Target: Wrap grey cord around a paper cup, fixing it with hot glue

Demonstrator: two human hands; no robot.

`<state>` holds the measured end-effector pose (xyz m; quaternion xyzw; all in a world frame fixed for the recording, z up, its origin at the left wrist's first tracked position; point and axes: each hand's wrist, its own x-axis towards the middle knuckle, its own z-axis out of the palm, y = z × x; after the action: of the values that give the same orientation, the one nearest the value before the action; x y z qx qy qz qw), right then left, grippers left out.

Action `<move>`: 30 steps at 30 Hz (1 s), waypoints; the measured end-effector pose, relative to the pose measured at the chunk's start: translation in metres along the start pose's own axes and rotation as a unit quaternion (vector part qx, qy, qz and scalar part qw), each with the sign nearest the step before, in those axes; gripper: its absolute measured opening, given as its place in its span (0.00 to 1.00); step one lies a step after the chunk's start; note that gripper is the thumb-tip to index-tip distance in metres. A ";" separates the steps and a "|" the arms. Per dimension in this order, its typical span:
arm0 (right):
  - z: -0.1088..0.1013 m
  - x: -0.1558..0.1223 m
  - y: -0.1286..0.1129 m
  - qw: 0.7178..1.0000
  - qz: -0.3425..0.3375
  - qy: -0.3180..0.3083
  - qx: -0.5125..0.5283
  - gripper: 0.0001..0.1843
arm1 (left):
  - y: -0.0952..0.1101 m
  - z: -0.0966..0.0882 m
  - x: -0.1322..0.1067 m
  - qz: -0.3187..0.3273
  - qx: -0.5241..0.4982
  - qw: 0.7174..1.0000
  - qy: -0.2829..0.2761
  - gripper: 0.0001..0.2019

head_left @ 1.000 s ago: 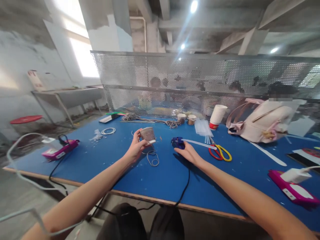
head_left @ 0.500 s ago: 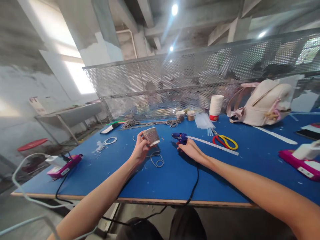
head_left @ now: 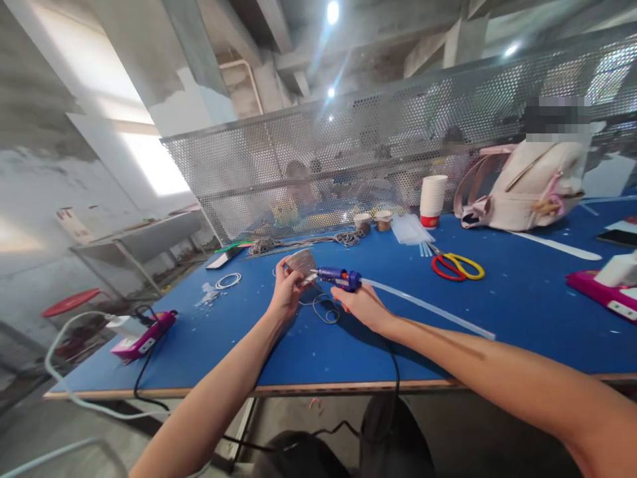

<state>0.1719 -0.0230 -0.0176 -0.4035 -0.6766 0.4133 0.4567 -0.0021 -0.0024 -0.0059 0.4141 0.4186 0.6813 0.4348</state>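
Observation:
My left hand is closed around a cord-wrapped paper cup, held tilted above the table with a pale rim showing at its lower edge. In my right hand is a blue hot glue gun, its nozzle at the lower right side of the cup; whether it touches I cannot tell. A long clear glue stick sticks out of the gun's back. Below the cup a loose grey cord lies in loops on the blue table.
Red-and-yellow-handled scissors, stacked paper cups, clear glue sticks and two small wrapped cups stand or lie at the back right. A backpack is beyond. Pink power strips sit at both sides. A mesh screen borders the back.
My right hand has brought the glue gun leftward, its nozzle now at the cup. My left hand still holds the cup in much the same place. The view has shifted slightly.

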 end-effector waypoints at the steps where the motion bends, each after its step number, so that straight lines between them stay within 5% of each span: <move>1: 0.002 -0.003 0.000 1.000 -0.012 0.002 -0.001 0.11 | 0.000 0.000 0.000 0.001 -0.001 1.000 0.002 0.26; 11: -0.011 -0.006 0.010 0.993 -0.083 0.043 -0.071 0.11 | -0.003 0.003 0.003 0.027 -0.005 1.000 0.008 0.26; 17: -0.021 -0.005 0.013 0.990 -0.085 0.028 -0.109 0.12 | -0.004 0.010 0.010 0.025 0.019 0.999 -0.030 0.28; 30: -0.020 -0.013 0.008 0.985 -0.106 0.003 -0.138 0.10 | -0.015 0.007 -0.002 0.016 -0.013 1.000 -0.016 0.23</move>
<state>0.1952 -0.0281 -0.0241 -0.3896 -0.7648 0.2640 0.4399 0.0082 0.0015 -0.0177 0.4261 0.3955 0.6869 0.4360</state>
